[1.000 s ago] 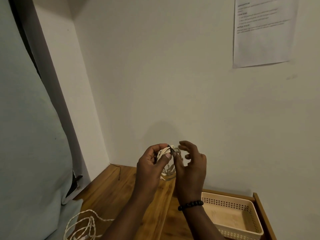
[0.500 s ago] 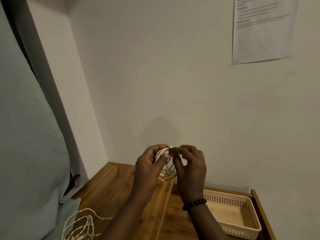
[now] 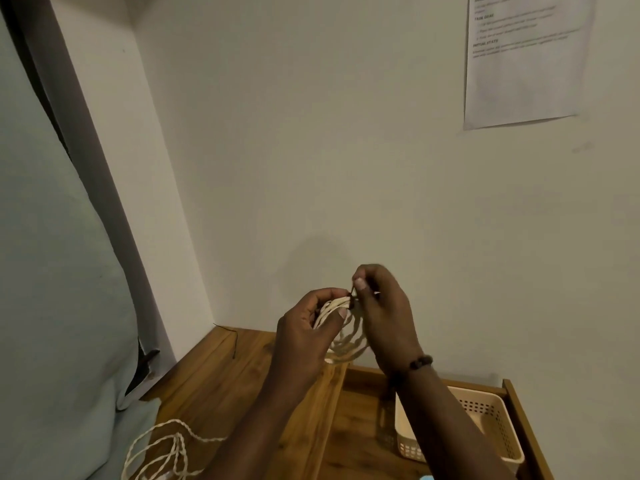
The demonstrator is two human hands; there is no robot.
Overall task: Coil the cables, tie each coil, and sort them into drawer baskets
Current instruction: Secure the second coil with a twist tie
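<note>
Cream-coloured cable, wound into a coil [image 3: 341,332], hangs in the air above the back of the wooden surface [image 3: 221,386], pinched at its top in the grip of the left hand [image 3: 304,337], thumb over the gathered loops. Just beside it the right hand [image 3: 384,306] has its grip narrowed on a thin dark tie [image 3: 352,295] at the top of the coil. Another loose cream cable [image 3: 162,452] lies at the surface's front left edge, and a perforated beige basket [image 3: 498,431] sits in the open drawer at the right.
</note>
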